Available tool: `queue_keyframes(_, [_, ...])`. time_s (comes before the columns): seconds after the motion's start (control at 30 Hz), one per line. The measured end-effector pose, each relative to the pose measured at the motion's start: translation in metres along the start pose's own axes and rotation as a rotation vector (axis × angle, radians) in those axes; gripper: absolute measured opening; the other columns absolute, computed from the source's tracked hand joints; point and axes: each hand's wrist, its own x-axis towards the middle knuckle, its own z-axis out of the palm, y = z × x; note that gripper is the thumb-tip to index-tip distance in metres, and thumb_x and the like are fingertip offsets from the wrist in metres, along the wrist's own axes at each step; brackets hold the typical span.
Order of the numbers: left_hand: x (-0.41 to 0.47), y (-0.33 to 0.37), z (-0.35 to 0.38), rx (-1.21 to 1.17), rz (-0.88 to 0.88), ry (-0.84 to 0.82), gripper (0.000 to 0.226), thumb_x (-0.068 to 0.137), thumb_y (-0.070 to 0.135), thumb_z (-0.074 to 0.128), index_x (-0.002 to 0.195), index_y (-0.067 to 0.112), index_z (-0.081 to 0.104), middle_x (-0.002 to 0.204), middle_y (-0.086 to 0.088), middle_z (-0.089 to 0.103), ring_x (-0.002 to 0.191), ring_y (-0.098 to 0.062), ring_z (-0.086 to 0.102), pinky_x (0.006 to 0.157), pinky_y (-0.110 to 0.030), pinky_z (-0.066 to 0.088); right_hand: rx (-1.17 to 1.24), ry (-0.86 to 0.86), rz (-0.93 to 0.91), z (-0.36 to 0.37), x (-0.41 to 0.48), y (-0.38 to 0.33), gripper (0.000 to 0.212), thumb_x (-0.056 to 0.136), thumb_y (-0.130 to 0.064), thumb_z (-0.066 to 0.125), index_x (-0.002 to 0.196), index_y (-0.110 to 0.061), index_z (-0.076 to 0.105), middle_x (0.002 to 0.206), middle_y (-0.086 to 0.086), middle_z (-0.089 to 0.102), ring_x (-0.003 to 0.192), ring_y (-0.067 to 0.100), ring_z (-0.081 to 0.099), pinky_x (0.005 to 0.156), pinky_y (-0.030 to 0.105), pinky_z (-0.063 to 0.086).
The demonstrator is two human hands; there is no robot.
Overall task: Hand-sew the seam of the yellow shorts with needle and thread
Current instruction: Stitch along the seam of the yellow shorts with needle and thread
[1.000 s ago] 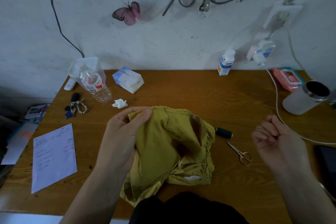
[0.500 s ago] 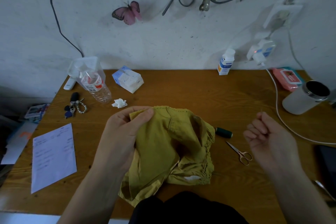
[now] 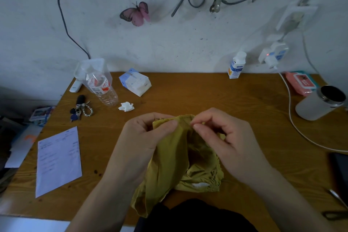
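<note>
Now that it has returned, right hand (image 3: 231, 143) pinches shorts (image 3: 169, 158).

Pretty much just a bare left hand (image 3: 145, 137) and right hand (image 3: 232, 144) on bare forearms (image 3: 105, 194), with some black clothing (image 3: 195, 216) bunched up at the bottom edge.
</note>
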Motion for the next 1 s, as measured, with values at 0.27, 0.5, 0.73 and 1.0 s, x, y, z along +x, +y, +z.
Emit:
queue_keyframes(0.27, [-0.002,0.001,0.002,-0.056,-0.020,-0.048,0.020,0.059,0.031,0.071,0.073,0.020,0.077,0.076,-0.006,0.074,0.070,-0.018,0.071,0.063,-0.025,0.056,-0.068,0.022,-0.026,0.002,0.003,0.006,0.019,0.089,-0.029,0.049,0.091,-0.022,0.067,0.077,-0.019,0.062,0.072,0.000,0.059,0.060,0.013,0.046])
queue_keyframes(0.5, [-0.002,0.004,0.003,-0.087,-0.041,-0.067,0.017,0.059,0.026,0.069,0.072,0.017,0.077,0.074,-0.007,0.074,0.067,-0.017,0.071,0.059,-0.023,0.055,-0.050,0.014,-0.015,0.000,0.003,0.005,0.012,0.090,-0.026,0.053,0.090,-0.025,0.066,0.078,-0.018,0.063,0.074,-0.001,0.060,0.062,0.011,0.046])
queue_keyframes(0.73, [-0.001,0.002,0.003,-0.066,-0.048,-0.069,0.023,0.056,0.030,0.072,0.073,0.016,0.077,0.076,-0.009,0.074,0.068,-0.019,0.071,0.060,-0.024,0.056,-0.055,-0.011,0.009,0.000,0.004,0.005,0.014,0.088,-0.020,0.054,0.089,-0.021,0.068,0.078,-0.014,0.065,0.072,0.001,0.060,0.060,0.014,0.046])
queue_keyframes(1.0, [-0.003,0.005,0.004,0.160,0.003,-0.096,0.018,0.065,0.032,0.065,0.076,0.024,0.076,0.077,-0.004,0.074,0.074,-0.019,0.071,0.068,-0.029,0.053,0.000,-0.112,0.088,-0.011,0.007,0.006,0.015,0.087,-0.022,0.059,0.100,-0.028,0.064,0.061,-0.013,0.058,0.059,0.002,0.055,0.058,0.008,0.040])
